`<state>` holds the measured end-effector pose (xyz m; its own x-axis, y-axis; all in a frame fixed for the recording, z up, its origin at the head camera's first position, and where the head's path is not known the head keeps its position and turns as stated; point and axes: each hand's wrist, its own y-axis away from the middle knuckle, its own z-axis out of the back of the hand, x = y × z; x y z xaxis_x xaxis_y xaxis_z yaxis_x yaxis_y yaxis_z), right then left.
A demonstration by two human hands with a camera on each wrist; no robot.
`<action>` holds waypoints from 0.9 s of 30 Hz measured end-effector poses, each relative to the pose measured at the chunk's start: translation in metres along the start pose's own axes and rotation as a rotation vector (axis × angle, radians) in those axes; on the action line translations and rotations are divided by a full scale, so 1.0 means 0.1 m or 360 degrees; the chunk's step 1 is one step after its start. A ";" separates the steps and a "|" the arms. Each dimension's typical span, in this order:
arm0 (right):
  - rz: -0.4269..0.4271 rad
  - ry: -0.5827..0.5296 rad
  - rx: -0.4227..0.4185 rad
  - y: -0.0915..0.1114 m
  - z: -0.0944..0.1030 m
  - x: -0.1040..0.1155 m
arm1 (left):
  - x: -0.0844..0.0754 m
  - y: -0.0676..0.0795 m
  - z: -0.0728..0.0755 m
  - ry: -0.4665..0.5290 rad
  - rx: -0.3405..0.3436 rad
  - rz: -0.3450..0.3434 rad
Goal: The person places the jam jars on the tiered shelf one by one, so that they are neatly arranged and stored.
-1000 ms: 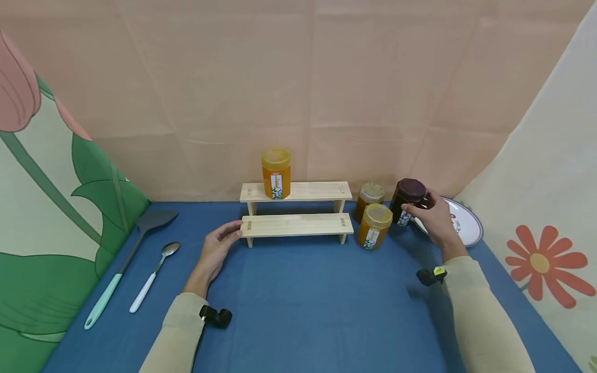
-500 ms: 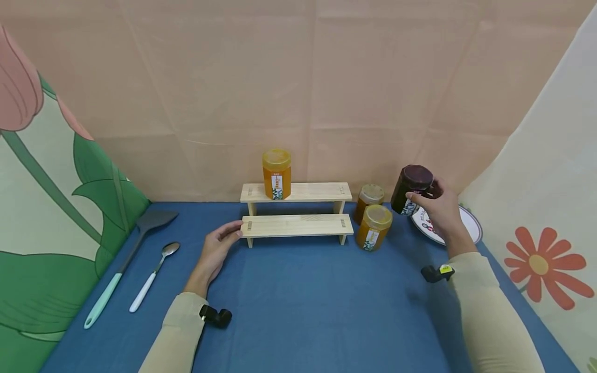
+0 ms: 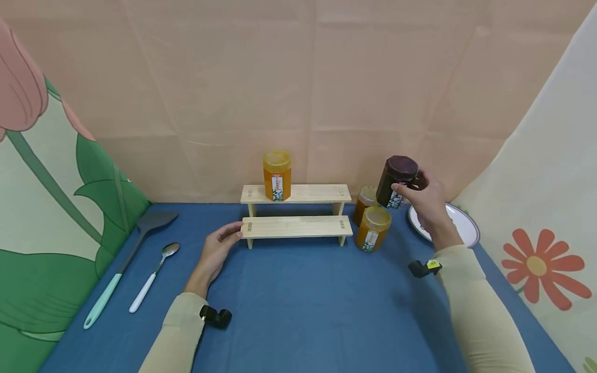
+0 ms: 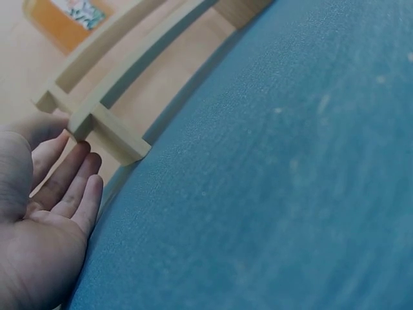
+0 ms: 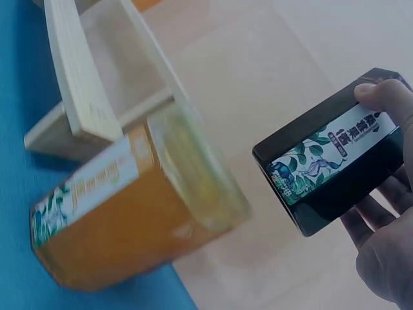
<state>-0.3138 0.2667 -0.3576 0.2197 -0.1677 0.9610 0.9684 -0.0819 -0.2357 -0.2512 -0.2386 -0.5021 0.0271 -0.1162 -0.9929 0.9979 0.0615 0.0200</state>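
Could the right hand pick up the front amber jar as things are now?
Probably not just yet: the right hand grips the dark jar, so it would likely have to put that down first. The front amber jar looks easy to approach, with nothing on its near side.

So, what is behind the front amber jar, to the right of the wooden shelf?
A second amber jar stands behind the front amber jar; its left side and part of its lid show. The front jar covers its lower right part, so any label there is hidden.
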 end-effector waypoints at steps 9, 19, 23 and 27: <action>0.0071 0.0001 0.0079 -0.02 -0.31 0.14 | 0.00 -0.01 0.00 0.0002 -0.0005 0.0005; 0.0079 0.0104 0.0211 -0.07 -0.71 0.19 | -0.01 0.01 0.01 0.0004 -0.0018 -0.0002; 0.0056 0.0010 0.0257 -0.11 -0.86 0.17 | 0.00 0.02 0.01 0.0003 -0.0021 -0.0009; 0.0039 -0.0018 0.0266 -0.13 -0.99 0.13 | 0.00 0.02 0.00 -0.0010 -0.0019 -0.0019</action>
<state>-0.3349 0.1686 -0.3560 0.2440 -0.1564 0.9571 0.9687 0.0867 -0.2328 -0.2496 -0.2387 -0.5020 0.0154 -0.1231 -0.9923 0.9974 0.0719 0.0066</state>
